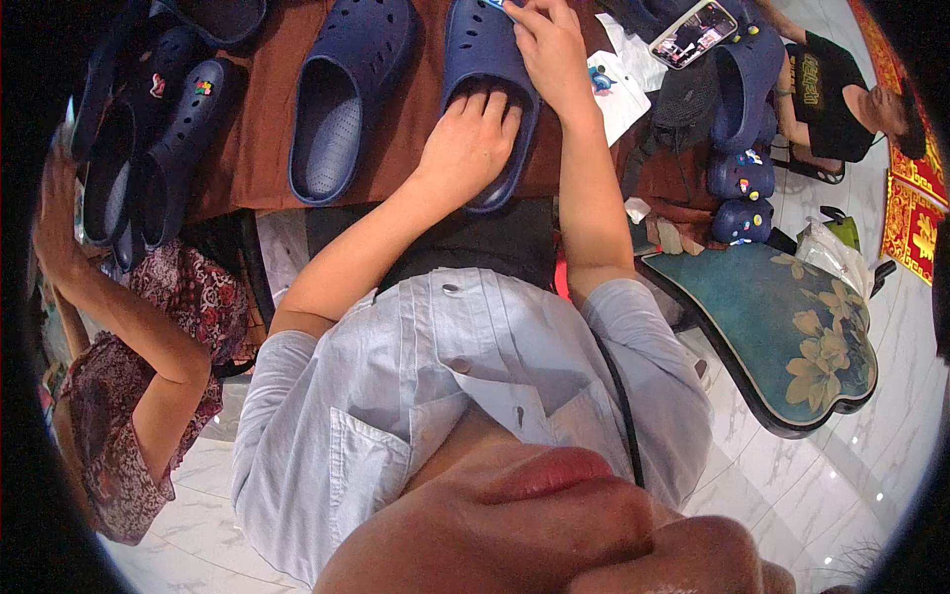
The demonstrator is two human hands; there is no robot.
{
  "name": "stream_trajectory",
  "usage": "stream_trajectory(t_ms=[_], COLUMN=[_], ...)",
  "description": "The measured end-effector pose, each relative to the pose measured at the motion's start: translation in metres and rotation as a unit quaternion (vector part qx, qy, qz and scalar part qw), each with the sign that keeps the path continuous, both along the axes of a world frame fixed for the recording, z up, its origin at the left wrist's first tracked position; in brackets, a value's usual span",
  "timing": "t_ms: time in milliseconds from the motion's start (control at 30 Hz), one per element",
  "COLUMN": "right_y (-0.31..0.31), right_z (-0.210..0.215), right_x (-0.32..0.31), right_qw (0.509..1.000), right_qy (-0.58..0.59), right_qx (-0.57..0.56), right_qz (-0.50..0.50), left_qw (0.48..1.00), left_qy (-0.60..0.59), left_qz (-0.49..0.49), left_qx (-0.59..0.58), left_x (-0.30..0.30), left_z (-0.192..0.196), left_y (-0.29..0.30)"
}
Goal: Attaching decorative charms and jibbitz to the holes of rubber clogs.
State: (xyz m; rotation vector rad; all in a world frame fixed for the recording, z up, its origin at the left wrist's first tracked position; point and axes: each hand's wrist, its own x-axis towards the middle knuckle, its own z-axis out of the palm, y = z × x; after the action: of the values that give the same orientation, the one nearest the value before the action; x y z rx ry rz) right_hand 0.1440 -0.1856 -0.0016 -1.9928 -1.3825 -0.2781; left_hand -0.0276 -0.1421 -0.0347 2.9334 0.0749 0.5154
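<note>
A navy clog with holes in its upper lies toe-away in front of me. My left hand reaches into its foot opening with fingers stretched forward; the fingertips are hidden inside. At the clog's upper, my right hand has its fingers closed on a small light-blue piece, cut by the picture's top edge. A second navy clog rests to the left, apart from my hands. Right of my right hand is a white card with a small blue charm on it.
A brown cloth covers the table. More navy clogs with charms stand left, others right, by a phone and a black mesh item. A co-worker's arm is left; another person sits right. A padded stool stands nearby.
</note>
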Motion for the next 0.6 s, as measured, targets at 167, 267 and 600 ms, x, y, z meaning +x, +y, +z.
stream_trajectory(t_ms=[167, 267, 600], right_y=[-0.035, -0.071, -0.107], right_z=[-0.035, -0.03, -0.046], right_x=[0.018, 0.029, 0.039], right_qw=[0.989, 0.982, 0.957], right_qy=[0.016, -0.034, 0.105], right_qx=[0.099, 0.033, -0.081], right_qz=[-0.108, -0.185, -0.258], left_qw=[1.0, 1.0, 1.0], left_qy=[-0.002, -0.001, -0.005], left_qz=[0.01, 0.003, 0.005], left_qx=[0.002, -0.009, -0.017], left_x=[-0.003, 0.0, -0.001], left_z=[0.0, 0.002, 0.002], left_y=[0.001, -0.001, -0.002])
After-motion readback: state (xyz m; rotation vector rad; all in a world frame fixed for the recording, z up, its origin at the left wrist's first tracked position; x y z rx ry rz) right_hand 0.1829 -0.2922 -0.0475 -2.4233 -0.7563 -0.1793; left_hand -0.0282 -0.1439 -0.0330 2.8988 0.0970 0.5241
